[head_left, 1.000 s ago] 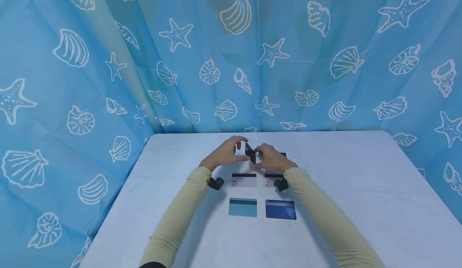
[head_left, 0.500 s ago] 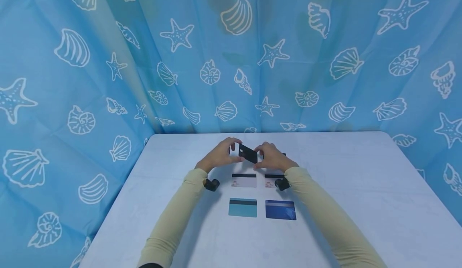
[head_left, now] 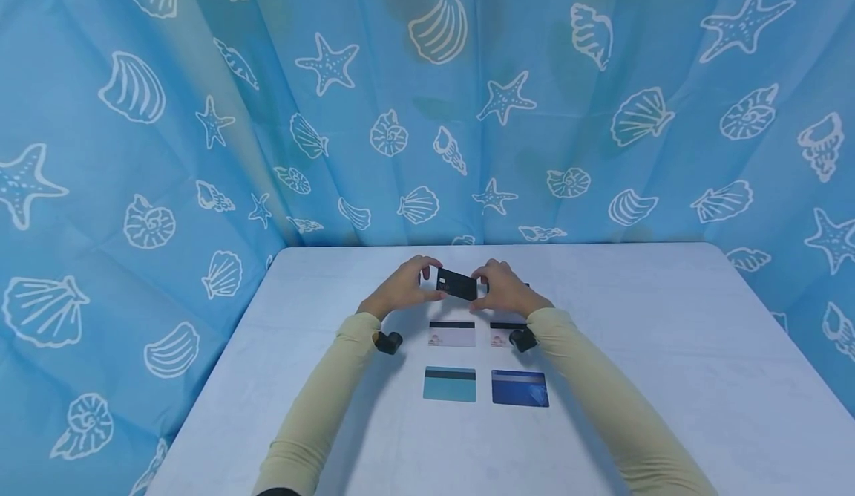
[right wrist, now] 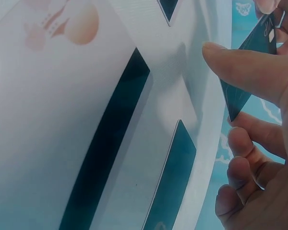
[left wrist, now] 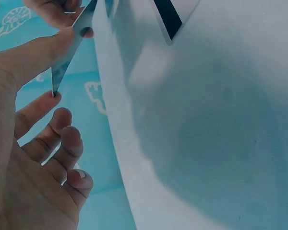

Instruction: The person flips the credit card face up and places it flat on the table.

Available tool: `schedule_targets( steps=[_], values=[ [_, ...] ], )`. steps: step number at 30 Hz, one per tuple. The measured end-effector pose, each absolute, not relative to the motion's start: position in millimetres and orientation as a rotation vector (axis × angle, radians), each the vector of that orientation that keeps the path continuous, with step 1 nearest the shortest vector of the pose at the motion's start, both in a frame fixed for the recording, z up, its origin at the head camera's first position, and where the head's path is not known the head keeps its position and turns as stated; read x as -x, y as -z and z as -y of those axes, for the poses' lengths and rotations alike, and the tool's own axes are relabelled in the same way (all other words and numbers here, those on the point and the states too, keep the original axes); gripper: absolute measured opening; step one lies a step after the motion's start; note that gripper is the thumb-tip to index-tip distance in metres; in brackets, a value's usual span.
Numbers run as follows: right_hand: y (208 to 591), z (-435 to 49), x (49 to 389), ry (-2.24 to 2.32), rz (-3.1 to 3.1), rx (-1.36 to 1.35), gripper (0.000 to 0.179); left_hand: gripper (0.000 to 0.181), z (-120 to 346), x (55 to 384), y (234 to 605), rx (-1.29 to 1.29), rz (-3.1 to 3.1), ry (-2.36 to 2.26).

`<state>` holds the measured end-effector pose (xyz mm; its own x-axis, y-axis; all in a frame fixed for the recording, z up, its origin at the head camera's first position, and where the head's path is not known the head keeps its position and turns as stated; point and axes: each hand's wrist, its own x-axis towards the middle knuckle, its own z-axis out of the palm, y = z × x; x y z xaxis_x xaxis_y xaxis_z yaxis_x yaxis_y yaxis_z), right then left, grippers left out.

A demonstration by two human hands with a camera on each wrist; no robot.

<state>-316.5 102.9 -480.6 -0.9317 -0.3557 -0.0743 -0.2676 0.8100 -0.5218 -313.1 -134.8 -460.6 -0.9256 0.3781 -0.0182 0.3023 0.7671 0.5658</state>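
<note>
Both hands hold one black bank card (head_left: 457, 284) over the far part of the table, chip side toward the head camera. My left hand (head_left: 404, 286) pinches its left end between thumb and index finger. At the other end, the thumb and index finger of my right hand (head_left: 505, 288) grip the card's edge. The right wrist view shows pale "VIP" lettering on the card (right wrist: 249, 72). Just below the hands lie two whitish cards with black stripes, one on the left (head_left: 451, 336) and one on the right (head_left: 499, 339), the latter partly covered by the wrist camera.
Closer on the white table (head_left: 634, 377) lie a teal card (head_left: 450, 387) and a blue card (head_left: 519, 390). Another dark card (right wrist: 175, 177) rests beside the right hand, mostly hidden in the head view. A blue shell-patterned curtain (head_left: 374, 73) hangs behind the table.
The black card has turned from nearly edge-on to showing its broad chip face. My left hand has moved slightly left with its end, while my right hand has stayed nearly in place.
</note>
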Motion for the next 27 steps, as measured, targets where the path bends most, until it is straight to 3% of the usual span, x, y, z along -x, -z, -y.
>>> schedule_targets(
  steps=[27],
  values=[
    [485, -99, 318, 0.729, -2.842, 0.435, 0.068, 0.066, 140, 317, 472, -0.449, -2.832, -0.684]
  ],
)
